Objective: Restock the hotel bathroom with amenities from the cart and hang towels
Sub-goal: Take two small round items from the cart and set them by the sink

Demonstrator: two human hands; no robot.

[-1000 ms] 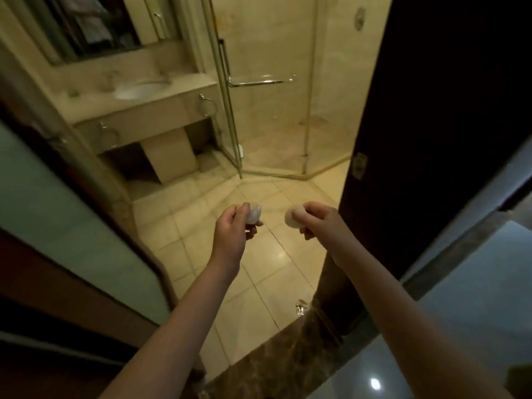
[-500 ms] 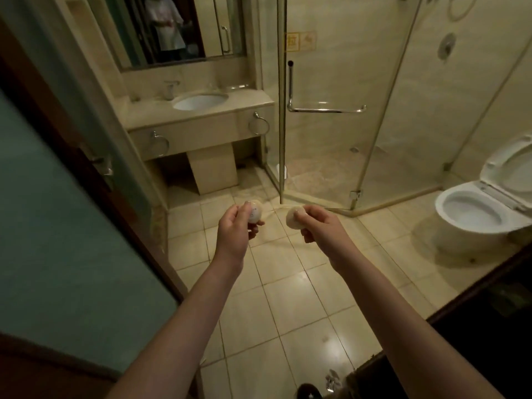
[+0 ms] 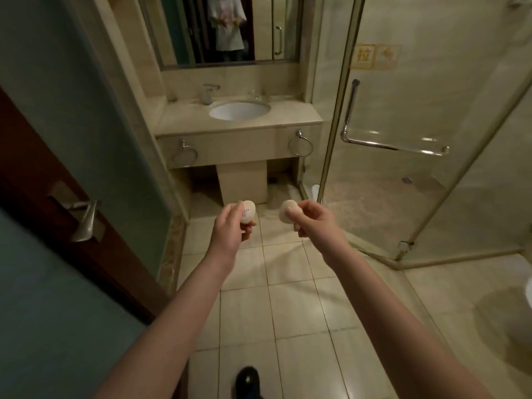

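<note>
My left hand pinches a small round white soap with a printed label between thumb and fingers. My right hand pinches a second small round white soap the same way. Both hands are held out at chest height over the tiled floor, side by side and a little apart. Straight ahead stands the beige vanity counter with a white basin and a tap. Two empty chrome towel rings hang on the vanity front.
The open door with a metal handle is close on my left. A glass shower enclosure with a chrome bar fills the right. A toilet edge shows far right. My black shoe is on the tiles. A mirror hangs above the basin.
I have stepped through the doorway and turned towards the vanity, which now sits nearer and centred. Both hands still hold their soaps in the same pose.
</note>
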